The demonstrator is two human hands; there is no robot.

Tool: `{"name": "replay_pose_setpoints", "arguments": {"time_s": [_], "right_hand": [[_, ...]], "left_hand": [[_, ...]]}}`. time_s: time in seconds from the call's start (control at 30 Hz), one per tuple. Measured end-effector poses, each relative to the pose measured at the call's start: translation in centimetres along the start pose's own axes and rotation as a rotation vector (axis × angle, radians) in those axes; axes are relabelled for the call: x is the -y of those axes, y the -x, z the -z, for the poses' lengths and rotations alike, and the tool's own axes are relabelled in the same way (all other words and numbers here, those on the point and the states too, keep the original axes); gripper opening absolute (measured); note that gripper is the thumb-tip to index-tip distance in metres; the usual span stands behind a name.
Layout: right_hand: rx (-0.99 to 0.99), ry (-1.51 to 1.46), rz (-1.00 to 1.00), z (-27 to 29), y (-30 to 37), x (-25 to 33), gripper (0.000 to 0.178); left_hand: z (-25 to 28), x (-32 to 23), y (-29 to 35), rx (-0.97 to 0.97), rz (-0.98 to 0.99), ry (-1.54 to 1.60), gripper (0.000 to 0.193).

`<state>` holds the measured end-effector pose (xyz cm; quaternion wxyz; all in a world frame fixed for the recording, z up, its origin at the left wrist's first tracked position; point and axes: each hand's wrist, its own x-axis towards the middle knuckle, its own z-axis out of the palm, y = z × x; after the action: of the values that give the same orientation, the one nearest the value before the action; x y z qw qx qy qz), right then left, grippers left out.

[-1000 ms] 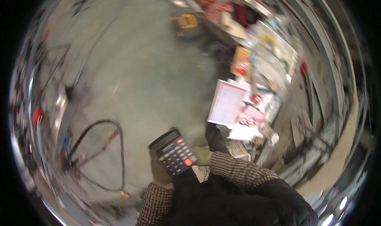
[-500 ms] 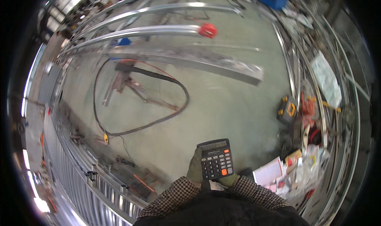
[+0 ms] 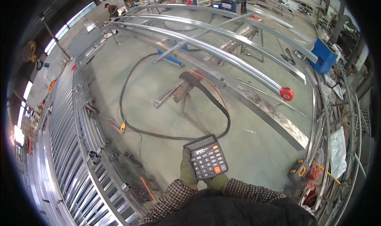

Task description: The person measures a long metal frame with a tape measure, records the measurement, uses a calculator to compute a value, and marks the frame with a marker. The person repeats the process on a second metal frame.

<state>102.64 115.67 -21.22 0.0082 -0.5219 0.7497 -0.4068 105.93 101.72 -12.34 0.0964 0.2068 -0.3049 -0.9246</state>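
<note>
A black desk calculator with grey, black and orange keys is held close in front of my body, its keys facing up. My left hand, in a green work glove, grips its left edge with the fingers partly hidden beneath. My right hand, gloved alike, is at the bottom right edge and supports it from below; most of its fingers are hidden under the calculator.
Long metal profiles cross the space ahead, with a red tape measure at one end. A black cable loop lies on the floor. Metal railings are stacked at left. A toolbox stands right. Far off is a person.
The view has swung up and leftward, bringing the far machines and a distant person into sight. Both hands still hold the calculator, which appears slightly farther left and tilted more.
</note>
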Motion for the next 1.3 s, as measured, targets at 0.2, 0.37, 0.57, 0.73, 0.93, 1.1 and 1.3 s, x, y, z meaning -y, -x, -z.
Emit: {"name": "replay_pose_setpoints", "arguments": {"time_s": [0.2,0.37,0.57,0.73,0.93,1.1,1.3], "right_hand": [[0.251,-0.254,0.044,-6.1,-10.0,-2.4,0.05],[0.586,-0.568,-0.155,-9.2,-16.7,-4.8,0.054],[0.693,-0.682,-0.565,-13.9,-28.9,-7.2,0.052],[0.475,-0.773,-0.757,-17.6,-42.0,-11.5,0.037],[-0.207,-1.213,-0.74,-19.6,-52.2,-13.9,0.031],[-0.357,-1.416,-0.652,-19.4,-58.1,-14.8,0.061],[-0.391,-1.676,-0.404,-20.2,-65.9,-19.6,0.074]], "left_hand": [[5.7,-7.7,-3.6,-0.179,-0.248,-0.015,0.071],[10.1,-13.4,-6.2,-0.217,-0.417,0.11,0.071],[19.4,-25.8,-9.7,-0.306,-0.611,0.07,0.068],[26.3,-35.9,-15.0,-0.452,-0.494,0.105,0.062],[27.2,-46.4,-20.4,-0.325,-0.434,-0.073,0.065],[26.9,-52.6,-25.7,-0.348,-0.305,-0.059,0.072],[28.0,-58.5,-35.2,-0.291,-0.178,-0.121,0.073]]}}
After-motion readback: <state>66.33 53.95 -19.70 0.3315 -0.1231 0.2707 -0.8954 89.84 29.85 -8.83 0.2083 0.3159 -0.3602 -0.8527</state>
